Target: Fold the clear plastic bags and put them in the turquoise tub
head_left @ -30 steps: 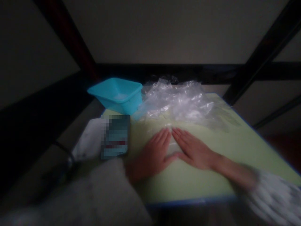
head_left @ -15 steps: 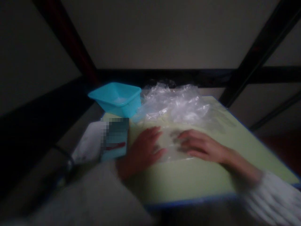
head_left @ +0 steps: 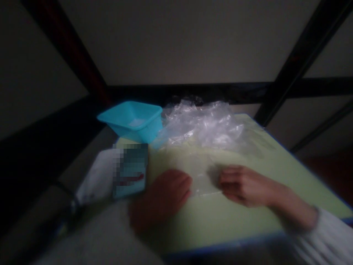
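A flat clear plastic bag [head_left: 203, 176] lies on the pale green table [head_left: 234, 221] between my hands. My left hand [head_left: 161, 197] rests at the bag's left edge with its fingers curled in. At the bag's right edge my right hand [head_left: 242, 184] is also curled, fingertips pinching the plastic. The picture is dim and blurred, so the exact grip is hard to make out. Both forearms wear light sleeves.
A heap of crumpled clear plastic bags [head_left: 204, 125] sits at the back of the table. A turquoise tub [head_left: 132, 119] stands at the back left. A teal box [head_left: 129, 171] and a white cloth [head_left: 95, 176] lie left of my hand. Dark frame bars run behind.
Both hands lay flat and touching on the plastic a second ago. They have slid apart to the bag's two edges and curled their fingers.
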The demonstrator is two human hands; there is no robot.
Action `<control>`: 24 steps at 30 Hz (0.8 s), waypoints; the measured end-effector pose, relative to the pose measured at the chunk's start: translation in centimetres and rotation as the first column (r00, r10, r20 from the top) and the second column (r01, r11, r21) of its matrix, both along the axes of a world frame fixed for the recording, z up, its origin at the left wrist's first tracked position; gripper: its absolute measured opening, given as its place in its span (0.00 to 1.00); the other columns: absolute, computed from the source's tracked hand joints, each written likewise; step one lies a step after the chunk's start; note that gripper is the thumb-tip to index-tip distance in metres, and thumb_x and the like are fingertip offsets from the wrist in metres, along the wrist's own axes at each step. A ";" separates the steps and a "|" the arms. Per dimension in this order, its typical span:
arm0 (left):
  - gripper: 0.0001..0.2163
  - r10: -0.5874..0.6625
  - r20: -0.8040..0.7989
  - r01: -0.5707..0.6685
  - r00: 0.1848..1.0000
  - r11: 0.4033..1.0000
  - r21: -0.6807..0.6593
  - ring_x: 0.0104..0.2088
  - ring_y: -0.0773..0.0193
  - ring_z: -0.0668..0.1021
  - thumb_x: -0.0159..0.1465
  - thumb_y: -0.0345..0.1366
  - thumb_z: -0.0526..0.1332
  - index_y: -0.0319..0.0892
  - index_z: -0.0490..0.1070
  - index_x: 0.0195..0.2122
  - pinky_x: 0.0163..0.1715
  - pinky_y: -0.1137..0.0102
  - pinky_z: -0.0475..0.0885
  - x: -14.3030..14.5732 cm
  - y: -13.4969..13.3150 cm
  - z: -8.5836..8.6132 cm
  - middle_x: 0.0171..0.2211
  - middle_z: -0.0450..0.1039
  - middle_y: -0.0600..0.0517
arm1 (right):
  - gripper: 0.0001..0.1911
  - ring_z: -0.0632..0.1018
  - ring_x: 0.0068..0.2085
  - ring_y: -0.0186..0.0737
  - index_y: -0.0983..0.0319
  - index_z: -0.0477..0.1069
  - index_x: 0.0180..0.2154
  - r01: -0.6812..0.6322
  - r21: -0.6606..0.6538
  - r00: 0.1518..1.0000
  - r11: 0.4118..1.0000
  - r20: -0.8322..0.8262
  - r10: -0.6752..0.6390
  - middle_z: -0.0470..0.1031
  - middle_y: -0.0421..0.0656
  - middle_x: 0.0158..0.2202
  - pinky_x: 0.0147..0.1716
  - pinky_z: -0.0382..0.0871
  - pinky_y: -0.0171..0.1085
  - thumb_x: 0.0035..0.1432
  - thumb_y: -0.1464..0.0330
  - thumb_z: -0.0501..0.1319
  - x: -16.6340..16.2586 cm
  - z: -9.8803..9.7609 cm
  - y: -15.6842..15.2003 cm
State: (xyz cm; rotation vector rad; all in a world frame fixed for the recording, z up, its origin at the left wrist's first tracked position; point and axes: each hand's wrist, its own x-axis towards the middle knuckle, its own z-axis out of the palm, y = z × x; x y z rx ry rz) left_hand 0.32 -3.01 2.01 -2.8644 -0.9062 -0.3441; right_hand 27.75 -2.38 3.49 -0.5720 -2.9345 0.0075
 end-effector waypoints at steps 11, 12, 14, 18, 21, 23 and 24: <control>0.15 -0.009 0.075 0.011 0.997 0.999 -0.033 0.49 0.53 0.75 0.62 0.38 0.59 0.37 0.67 0.48 0.51 0.58 0.69 -0.8 -0.6 0.0 0.48 0.73 0.43 | 0.14 0.68 0.31 0.38 0.62 0.65 0.24 -0.012 0.071 0.999 0.997 -0.040 0.015 0.69 0.42 0.28 0.33 0.60 0.40 0.63 0.72 0.52 0.0 -0.6 0.1; 0.17 0.000 0.077 0.004 0.997 0.999 -0.053 0.49 0.53 0.74 0.61 0.39 0.60 0.37 0.66 0.49 0.52 0.58 0.68 -0.9 -0.5 0.0 0.49 0.73 0.42 | 0.14 0.68 0.31 0.38 0.62 0.66 0.25 -0.008 0.068 0.999 0.998 -0.048 0.012 0.69 0.43 0.28 0.32 0.61 0.39 0.64 0.72 0.52 0.1 -0.6 0.1; 0.19 0.020 0.074 -0.013 0.997 0.996 -0.090 0.50 0.52 0.75 0.60 0.41 0.61 0.37 0.66 0.50 0.51 0.57 0.69 -0.9 -0.5 -0.2 0.50 0.73 0.42 | 0.14 0.69 0.31 0.38 0.63 0.67 0.27 0.001 0.056 0.997 0.998 -0.078 0.003 0.70 0.43 0.28 0.32 0.63 0.39 0.65 0.72 0.50 0.3 -0.6 0.2; 0.18 0.056 0.055 -0.048 0.997 0.989 -0.141 0.48 0.52 0.75 0.59 0.41 0.62 0.39 0.67 0.48 0.50 0.57 0.69 -0.8 -0.4 -0.4 0.49 0.73 0.44 | 0.14 0.72 0.31 0.37 0.64 0.70 0.35 0.039 0.039 0.983 0.998 -0.181 -0.031 0.73 0.45 0.30 0.32 0.67 0.38 0.68 0.70 0.47 0.6 -0.5 0.3; 0.18 0.052 0.058 -0.043 0.997 0.989 -0.140 0.49 0.52 0.75 0.60 0.41 0.62 0.39 0.66 0.49 0.51 0.57 0.68 -0.8 -0.3 -0.6 0.50 0.73 0.44 | 0.13 0.74 0.33 0.37 0.64 0.70 0.39 0.046 0.055 0.971 0.997 -0.239 -0.032 0.74 0.45 0.31 0.32 0.69 0.37 0.69 0.68 0.48 0.8 -0.5 0.4; 0.17 0.049 0.063 -0.040 0.997 0.990 -0.136 0.49 0.53 0.75 0.60 0.41 0.61 0.40 0.66 0.49 0.51 0.58 0.68 -0.8 -0.3 -0.6 0.50 0.73 0.44 | 0.13 0.75 0.32 0.37 0.64 0.70 0.39 0.023 0.077 0.970 0.997 -0.244 -0.004 0.75 0.45 0.31 0.32 0.69 0.37 0.69 0.69 0.49 0.8 -0.6 0.6; 0.17 0.049 0.063 -0.040 0.997 0.990 -0.138 0.48 0.53 0.75 0.61 0.41 0.60 0.40 0.66 0.48 0.51 0.58 0.68 -0.7 -0.3 -0.5 0.49 0.73 0.45 | 0.13 0.74 0.32 0.37 0.64 0.70 0.39 0.011 0.089 0.971 0.996 -0.238 0.010 0.75 0.44 0.31 0.32 0.69 0.37 0.68 0.70 0.49 0.8 -0.6 0.7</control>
